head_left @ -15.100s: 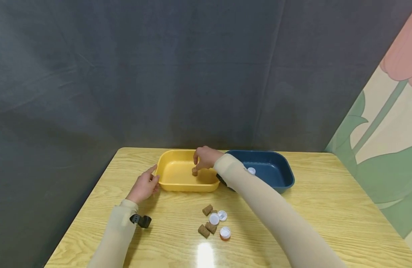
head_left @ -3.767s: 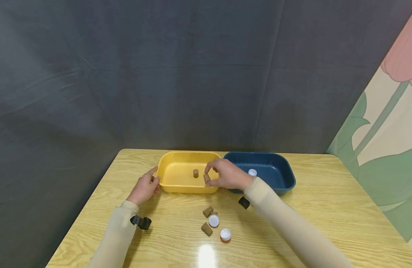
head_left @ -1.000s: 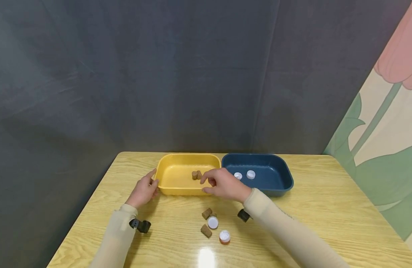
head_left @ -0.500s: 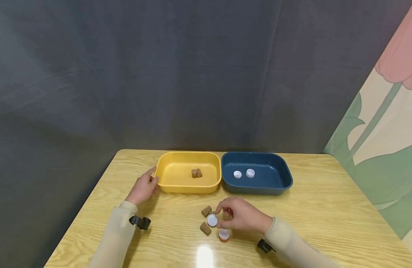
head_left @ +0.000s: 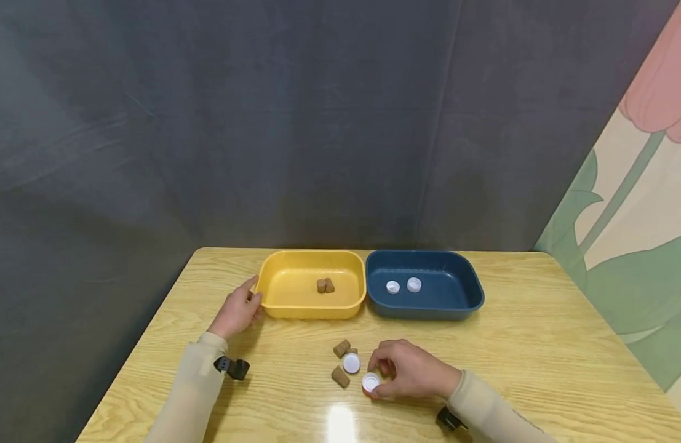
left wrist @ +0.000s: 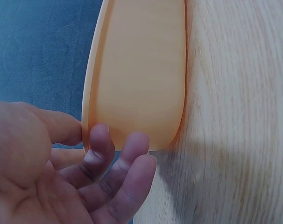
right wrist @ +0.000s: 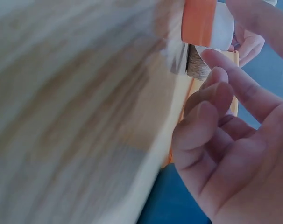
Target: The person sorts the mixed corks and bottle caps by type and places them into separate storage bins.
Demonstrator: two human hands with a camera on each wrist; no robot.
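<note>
Pinching an orange cap (head_left: 370, 383) low in the frame's centre on the worktop (head_left: 539, 344), the right hand (head_left: 409, 372) seems clamped on it; the left hand (head_left: 237, 307), fingers relaxed, touches the yellow tray (head_left: 274, 307) at centre left.

The left hand (head_left: 237, 309) is resting with its fingers (left wrist: 132, 158) loosely extended and spread, forearm angling in from the lower left. The right hand (head_left: 406, 372) is lying lower and nearer, its fingers (right wrist: 211, 93) curling inward, thumb and forefinger pinching together
</note>
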